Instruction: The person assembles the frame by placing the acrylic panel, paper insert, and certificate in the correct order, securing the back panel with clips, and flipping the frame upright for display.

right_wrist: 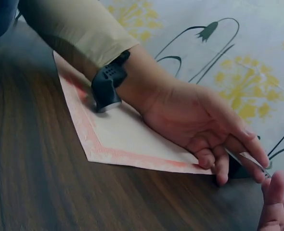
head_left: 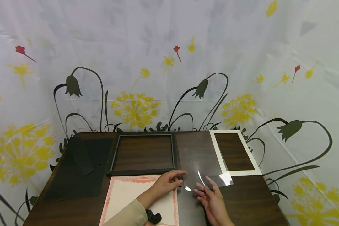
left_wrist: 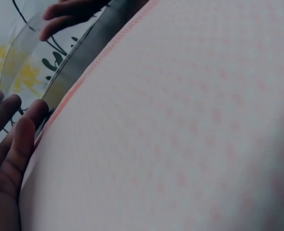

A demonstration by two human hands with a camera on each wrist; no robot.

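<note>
A clear plastic sheet, slightly bent, spans the gap between both hands and catches bright reflections along its near edge. My left hand pinches its left side, index finger stretched out and the other fingers bent. On the near edge, my right hand holds the sheet with loosely spread fingers. In the left wrist view, the sheet curves from the left hand's fingertips down to those of the right hand. Beneath my left forearm lies a cream paper with a pink patterned border.
A black empty picture frame lies behind the paper. To its left rests a dark backing board with a stand leg. A white mat with a cut-out lies at the back right, partly overlapped by the sheet. A patterned curtain hangs behind the table.
</note>
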